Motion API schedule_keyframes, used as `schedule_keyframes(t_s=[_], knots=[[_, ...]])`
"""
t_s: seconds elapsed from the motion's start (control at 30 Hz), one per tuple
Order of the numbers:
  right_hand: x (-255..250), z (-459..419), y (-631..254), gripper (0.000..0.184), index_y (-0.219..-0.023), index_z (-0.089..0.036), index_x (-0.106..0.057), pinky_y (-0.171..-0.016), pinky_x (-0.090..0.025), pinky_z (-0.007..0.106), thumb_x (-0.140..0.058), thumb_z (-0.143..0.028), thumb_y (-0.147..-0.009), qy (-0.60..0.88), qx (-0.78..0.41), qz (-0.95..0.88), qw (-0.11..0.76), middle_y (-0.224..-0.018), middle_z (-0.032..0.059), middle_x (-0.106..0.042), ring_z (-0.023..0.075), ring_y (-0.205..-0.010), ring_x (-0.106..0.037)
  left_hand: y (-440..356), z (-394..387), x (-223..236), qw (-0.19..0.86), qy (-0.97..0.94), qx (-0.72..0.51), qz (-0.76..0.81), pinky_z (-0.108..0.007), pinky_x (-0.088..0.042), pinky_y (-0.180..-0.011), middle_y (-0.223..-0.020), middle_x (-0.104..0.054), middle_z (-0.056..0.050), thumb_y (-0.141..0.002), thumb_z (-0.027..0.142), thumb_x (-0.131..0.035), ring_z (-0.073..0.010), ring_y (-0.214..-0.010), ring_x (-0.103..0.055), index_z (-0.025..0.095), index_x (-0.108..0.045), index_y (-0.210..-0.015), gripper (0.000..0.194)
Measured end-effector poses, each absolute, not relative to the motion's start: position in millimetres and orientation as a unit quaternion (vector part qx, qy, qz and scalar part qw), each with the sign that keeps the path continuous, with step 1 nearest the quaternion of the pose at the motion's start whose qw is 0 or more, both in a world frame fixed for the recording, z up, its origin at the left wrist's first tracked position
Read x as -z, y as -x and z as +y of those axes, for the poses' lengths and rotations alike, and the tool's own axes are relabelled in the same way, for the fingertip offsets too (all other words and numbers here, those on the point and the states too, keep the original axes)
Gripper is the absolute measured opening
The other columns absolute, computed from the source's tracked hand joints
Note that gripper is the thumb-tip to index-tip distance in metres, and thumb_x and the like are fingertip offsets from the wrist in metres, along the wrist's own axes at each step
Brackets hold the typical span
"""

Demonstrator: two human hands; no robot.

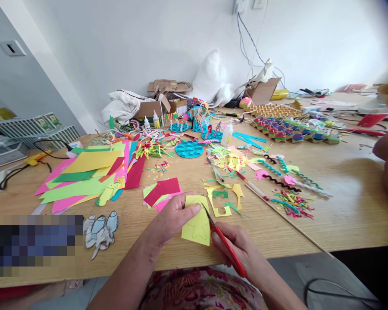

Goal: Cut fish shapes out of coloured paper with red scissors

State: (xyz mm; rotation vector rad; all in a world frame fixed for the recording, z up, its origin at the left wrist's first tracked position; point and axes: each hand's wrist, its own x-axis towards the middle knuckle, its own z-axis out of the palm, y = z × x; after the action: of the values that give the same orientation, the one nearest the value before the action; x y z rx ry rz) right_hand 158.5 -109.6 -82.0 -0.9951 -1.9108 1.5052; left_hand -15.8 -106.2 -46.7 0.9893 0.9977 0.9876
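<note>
My left hand (pixel 177 215) pinches a piece of yellow paper (pixel 194 234), its thumb lying on top. A fish-like outline is drawn on the paper in thin lines. My right hand (pixel 234 243) is closed around a pair of red-handled scissors (pixel 228 249). The scissor blades point up and left and meet the right edge of the paper near the top. Just beyond lies a cut-out yellow scrap (pixel 213 206) with green bits. Red and pink paper pieces (pixel 163 191) are stacked close to my left hand.
Coloured paper sheets (pixel 84 174) spread at left, with grey-blue fish cut-outs (pixel 101 230) below. A blue round plate (pixel 189 149) and a glue bottle (pixel 226 133) stand farther back. A long stick (pixel 284 215) slants at right, near pipe cleaners (pixel 281 183) and painted egg trays (pixel 294 129).
</note>
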Motion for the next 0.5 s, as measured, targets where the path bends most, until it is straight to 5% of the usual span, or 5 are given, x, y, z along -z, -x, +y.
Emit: schedule_keyframes(t_s=[0.5], knots=[[81.4,-109.7,-157.3,0.051,-0.057,-0.02,-0.037,-0.044,-0.025,0.022,-0.036,-0.063,-0.083,0.365,-0.58,-0.681,0.257,-0.049,-0.0053,-0.038,0.0099,-0.046,-0.034,13.6,-104.9,46.5,0.682,-0.402,-0.434,0.43,-0.021,-0.043,-0.054,-0.063,-0.061,0.0,-0.065,0.035,-0.069,-0.0099,-0.055,-0.055,0.013,-0.061,-0.074,0.025]])
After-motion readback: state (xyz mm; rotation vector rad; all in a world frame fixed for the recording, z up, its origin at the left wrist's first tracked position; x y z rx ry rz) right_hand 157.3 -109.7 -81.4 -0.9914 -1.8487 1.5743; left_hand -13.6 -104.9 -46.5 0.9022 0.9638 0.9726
